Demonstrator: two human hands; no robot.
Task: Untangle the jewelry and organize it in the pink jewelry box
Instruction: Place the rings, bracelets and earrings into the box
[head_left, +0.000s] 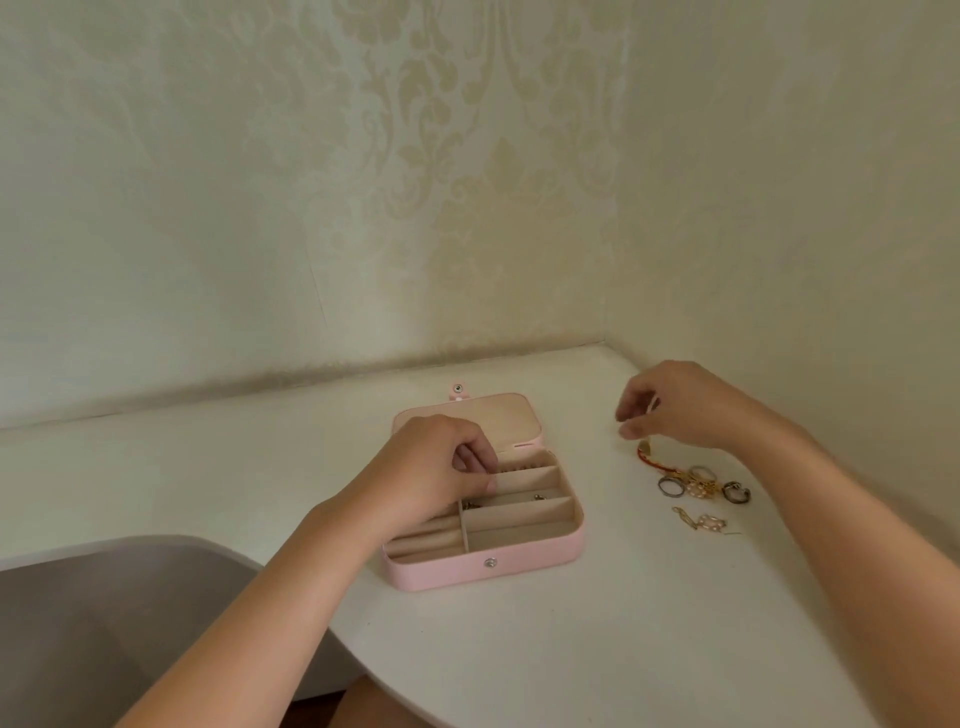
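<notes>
The pink jewelry box (524, 569) lies open on the white counter, its lid (511, 418) folded flat toward the wall. Small pieces (470, 504) sit in its middle compartments. My left hand (434, 475) hovers over the box's left half with fingers curled and thumb against fingertips; anything it holds is hidden. To the right, my right hand (680, 405) pinches the raised end of a red cord bracelet (649, 457). The cord trails into a heap of rings and gold pieces (698, 488). A loose gold chain and earring (701, 521) lie nearer me.
A grey sink basin (104, 623) is sunk into the counter at the lower left. Patterned walls meet in a corner just behind my right hand. The counter's curved front edge (395, 691) runs below the box.
</notes>
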